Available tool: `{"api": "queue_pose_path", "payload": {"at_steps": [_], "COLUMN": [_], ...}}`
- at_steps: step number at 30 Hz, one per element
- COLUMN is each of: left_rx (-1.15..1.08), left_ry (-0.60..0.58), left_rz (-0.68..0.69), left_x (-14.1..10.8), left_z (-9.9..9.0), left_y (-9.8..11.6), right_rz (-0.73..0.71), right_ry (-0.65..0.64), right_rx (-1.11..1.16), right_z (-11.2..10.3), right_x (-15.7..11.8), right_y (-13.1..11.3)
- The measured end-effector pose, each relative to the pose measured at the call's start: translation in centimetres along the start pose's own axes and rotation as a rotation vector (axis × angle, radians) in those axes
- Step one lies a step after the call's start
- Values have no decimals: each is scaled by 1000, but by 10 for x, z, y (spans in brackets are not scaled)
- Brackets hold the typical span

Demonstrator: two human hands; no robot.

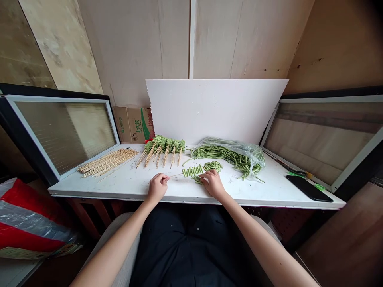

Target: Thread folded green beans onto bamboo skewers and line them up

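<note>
My left hand (158,186) is closed in a pinch on a thin wooden skewer (176,175), which points right across the front of the table. Several short pieces of long green bean (192,171) are threaded side by side on its far part. At the right end of that row is my right hand (213,182), fingers bent together; what its fingertips hold is hidden. Loose cut bean pieces (213,165) lie in a small heap just behind the right hand, and a few more green pieces (197,180) rest by its fingers.
Finished bean skewers (166,146) are stacked at the back. Bare skewers (109,161) lie spread at the left. A clear plastic bag of whole long beans (230,153) sits behind my right hand. A black phone (308,188) lies at the right edge, and a white board (215,111) stands behind.
</note>
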State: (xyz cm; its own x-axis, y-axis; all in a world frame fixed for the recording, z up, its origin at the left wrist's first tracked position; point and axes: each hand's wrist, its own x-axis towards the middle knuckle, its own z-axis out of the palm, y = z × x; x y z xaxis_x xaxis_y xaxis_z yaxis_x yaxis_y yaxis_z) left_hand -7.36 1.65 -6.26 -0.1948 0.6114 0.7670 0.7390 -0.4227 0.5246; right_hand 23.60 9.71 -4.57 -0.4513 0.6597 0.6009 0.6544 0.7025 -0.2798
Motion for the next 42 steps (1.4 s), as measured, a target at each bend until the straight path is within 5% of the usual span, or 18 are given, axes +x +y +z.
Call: {"api": "queue_pose_path", "payload": {"at_steps": [5,10,15,22,42], "left_rx": [13,24,19,36,46], "left_ry": [3,9,2,-3,-19], "left_rz": [5,14,22,42,40], "left_x": [0,0,0,0,-1], "left_z": [0,0,0,0,-1], "left_y": [-1,-1,0,-1,2], "right_rz": [25,188,413,533,491], "right_ry": [108,239,225,145,56], "right_rx": [45,329,674,882,907], "right_z": [2,4,-1,-18,-24], "right_x": [1,4,6,6,4], "right_y": [4,14,17,6,3]}}
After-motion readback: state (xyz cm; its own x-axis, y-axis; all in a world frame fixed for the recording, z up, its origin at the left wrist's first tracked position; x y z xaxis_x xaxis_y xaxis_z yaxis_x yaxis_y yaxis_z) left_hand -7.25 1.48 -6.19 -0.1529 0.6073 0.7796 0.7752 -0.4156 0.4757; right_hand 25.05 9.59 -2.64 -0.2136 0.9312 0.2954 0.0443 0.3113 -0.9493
